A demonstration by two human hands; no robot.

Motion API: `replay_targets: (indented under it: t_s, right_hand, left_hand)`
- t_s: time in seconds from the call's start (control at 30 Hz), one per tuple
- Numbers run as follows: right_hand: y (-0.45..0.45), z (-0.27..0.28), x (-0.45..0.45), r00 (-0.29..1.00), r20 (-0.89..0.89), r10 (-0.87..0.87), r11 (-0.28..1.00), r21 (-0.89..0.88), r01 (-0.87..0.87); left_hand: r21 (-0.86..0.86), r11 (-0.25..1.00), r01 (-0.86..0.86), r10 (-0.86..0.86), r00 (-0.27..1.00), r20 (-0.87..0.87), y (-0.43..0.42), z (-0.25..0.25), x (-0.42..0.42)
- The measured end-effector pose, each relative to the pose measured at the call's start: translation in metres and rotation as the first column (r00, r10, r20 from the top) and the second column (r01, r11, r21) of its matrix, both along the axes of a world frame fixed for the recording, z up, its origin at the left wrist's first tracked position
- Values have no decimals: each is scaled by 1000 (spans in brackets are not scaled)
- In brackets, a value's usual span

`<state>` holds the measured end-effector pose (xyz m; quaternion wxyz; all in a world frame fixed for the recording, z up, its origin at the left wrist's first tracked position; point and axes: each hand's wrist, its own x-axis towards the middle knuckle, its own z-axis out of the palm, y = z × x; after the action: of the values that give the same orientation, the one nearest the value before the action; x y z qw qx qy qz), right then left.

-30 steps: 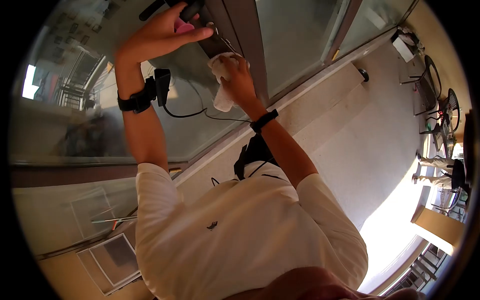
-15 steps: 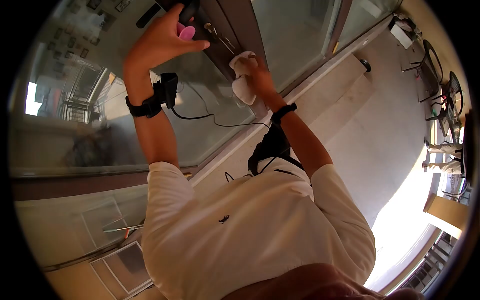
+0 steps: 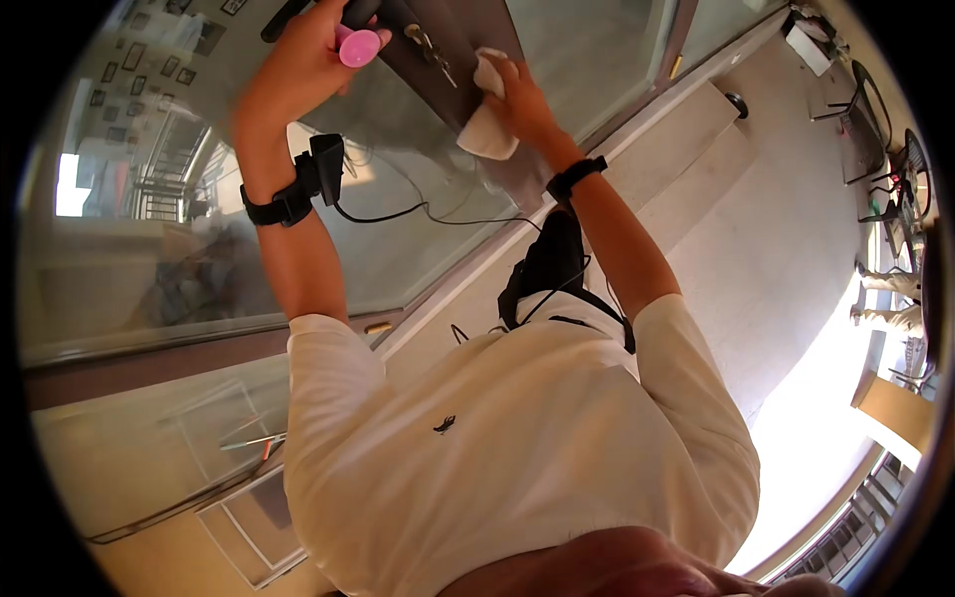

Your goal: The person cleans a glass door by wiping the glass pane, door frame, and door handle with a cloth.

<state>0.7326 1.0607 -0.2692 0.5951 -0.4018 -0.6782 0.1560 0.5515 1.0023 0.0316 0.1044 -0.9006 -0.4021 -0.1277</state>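
Note:
My left hand [image 3: 303, 62] is at the upper left, closed around a pink object with a round, flat end [image 3: 359, 48]; the rest of that object is hidden by my fingers. Just beside it is a black door handle [image 3: 360, 12]. My right hand [image 3: 524, 102] grips a white cloth [image 3: 487, 134], pressing it against the dark door frame [image 3: 448, 104]. Part of the cloth hangs below my fingers. Between my hands, keys [image 3: 438, 60] hang from the lock in the frame.
Glass panes [image 3: 408, 149] flank the frame. A black cable [image 3: 383, 235] runs from the device on my left wrist [image 3: 323, 169] toward my waist. Chairs [image 3: 865, 129] stand along the right, near another person's legs [image 3: 890, 303]. A low step [image 3: 667, 159] borders the glass.
My right hand and the cloth have shifted up along the frame. My left hand has moved slightly up and left, and its outstretched thumb has drawn in. The view has also shifted somewhat.

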Motion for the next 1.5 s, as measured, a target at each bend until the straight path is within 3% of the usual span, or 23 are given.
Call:
replay_targets:
  t_s: [0.07,0.1,0.17,0.2,0.27,0.3,0.37,0.47,0.53,0.6,0.63,0.7,0.83,0.9,1.0,1.03,1.13,1.27,1.33,1.47,1.5]
  right_hand:
    - [-6,-25,12,989,127,79,970,-238,-47]
    - [-6,-25,17,989,129,77,972,-231,-46]
    - [0,-21,22,989,69,134,902,-421,-93]
    - [5,-11,23,989,72,130,906,-413,-89]
    - [9,21,24,998,45,46,996,-75,-42]
    - [10,46,25,998,47,47,996,-78,-43]
    - [9,97,22,1000,-7,5,953,302,-2]
    - [-8,121,19,996,-43,77,981,184,-67]
    - [-2,91,13,999,-26,39,984,174,-34]
    - [-1,56,20,989,145,-20,999,-29,25]
    - [0,38,26,989,147,-26,999,-28,30]
    - [-4,17,36,935,348,61,971,-237,25]
    - [-2,38,35,946,324,2,990,-134,43]
    - [-3,81,28,997,63,-53,996,72,48]
    - [-4,118,21,995,-51,89,992,96,-84]
    - [-6,117,17,995,-45,91,991,98,-86]
    - [-9,91,6,971,170,-167,983,106,150]
    - [3,35,16,933,310,-181,983,30,181]
    - [12,32,27,921,385,-64,991,-88,105]
    - [27,76,30,975,184,-127,989,-47,138]
    - [28,92,28,977,155,-147,989,57,139]
  left_hand:
    - [-271,962,-44,122,953,279,13,-18,-13]
    - [-263,964,-43,119,952,281,15,-22,-14]
    - [-288,957,32,73,935,346,23,-26,-13]
    - [-279,960,35,67,935,349,25,-24,-11]
    - [-274,962,-3,86,952,295,22,-23,-11]
    - [-276,961,-2,88,951,297,23,-24,-11]
    - [-297,955,9,108,921,375,19,-27,-15]
    - [-309,951,-16,131,925,356,13,-26,-15]
    - [-306,952,6,118,916,383,11,-28,-14]
    - [-305,952,34,100,905,414,16,-30,-12]
    - [-259,966,9,92,923,374,19,-29,-12]
    - [-216,976,-4,76,942,328,24,-31,-9]
    - [-230,973,-10,105,909,404,31,-39,0]
    - [-217,976,-21,113,900,421,35,-43,-2]
    - [-161,987,-22,92,893,440,35,-49,-10]
    - [-165,986,-9,84,889,450,34,-48,-9]
    - [-165,986,-4,80,886,457,33,-49,-10]
    - [-145,989,2,65,887,457,53,-52,-5]
    - [-151,989,3,69,880,470,65,-53,-2]
    - [-187,981,-58,141,872,468,66,-52,7]
    - [-213,973,-88,177,875,450,62,-49,10]
